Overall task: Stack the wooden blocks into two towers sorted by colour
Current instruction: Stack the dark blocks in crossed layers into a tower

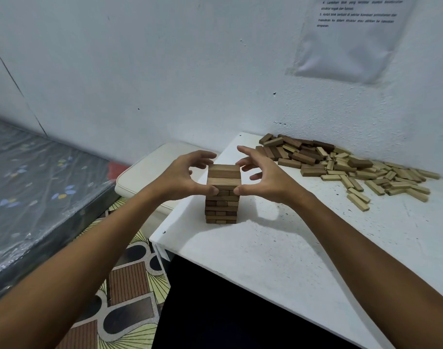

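Observation:
A tower of dark brown wooden blocks (222,197) stands near the left end of the white table (278,248), several layers high. My left hand (185,178) curves around its top from the left, thumb tip touching the front near the upper layers. My right hand (262,177) mirrors it from the right, thumb tip against the front, fingers spread above. Neither hand holds a loose block. A heap of loose blocks lies along the wall at the back right: darker ones (298,153) to the left, pale ones (381,178) to the right.
The table's left edge and near corner (154,239) are close to the tower. A cream cushioned seat (149,172) sits just left of the table. A mattress (34,187) lies far left, patterned floor (129,285) below. A printed sheet (351,39) hangs on the wall.

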Demonstrator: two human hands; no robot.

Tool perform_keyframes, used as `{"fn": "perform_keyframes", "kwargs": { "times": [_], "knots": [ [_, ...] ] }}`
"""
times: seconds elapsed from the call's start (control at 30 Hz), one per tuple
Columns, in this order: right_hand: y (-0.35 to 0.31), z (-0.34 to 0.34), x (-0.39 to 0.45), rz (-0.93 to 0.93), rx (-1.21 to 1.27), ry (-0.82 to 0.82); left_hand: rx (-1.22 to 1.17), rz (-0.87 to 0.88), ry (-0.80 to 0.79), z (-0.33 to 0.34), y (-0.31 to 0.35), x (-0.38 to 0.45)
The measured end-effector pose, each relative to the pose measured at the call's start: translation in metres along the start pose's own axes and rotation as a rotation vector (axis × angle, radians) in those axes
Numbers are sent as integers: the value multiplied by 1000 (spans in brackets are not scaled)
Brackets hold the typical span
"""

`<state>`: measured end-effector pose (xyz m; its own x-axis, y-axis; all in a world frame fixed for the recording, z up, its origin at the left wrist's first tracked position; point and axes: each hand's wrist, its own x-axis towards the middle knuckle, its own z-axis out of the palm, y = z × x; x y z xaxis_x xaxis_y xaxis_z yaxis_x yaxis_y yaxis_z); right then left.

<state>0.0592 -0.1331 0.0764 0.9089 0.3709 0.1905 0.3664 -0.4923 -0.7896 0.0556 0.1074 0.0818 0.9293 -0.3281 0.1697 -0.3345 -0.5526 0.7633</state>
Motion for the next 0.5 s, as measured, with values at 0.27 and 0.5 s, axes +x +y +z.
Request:
{"fn": "perform_keyframes", "kwargs": {
  "times": [0.27, 0.5],
  "knots": [
    [2, -11, -4, 29, 45, 70, 18, 52, 41, 0, 11, 6],
    [9, -47, -22, 94, -19, 147, 128, 107, -40, 15, 45, 39]
  ]
}}
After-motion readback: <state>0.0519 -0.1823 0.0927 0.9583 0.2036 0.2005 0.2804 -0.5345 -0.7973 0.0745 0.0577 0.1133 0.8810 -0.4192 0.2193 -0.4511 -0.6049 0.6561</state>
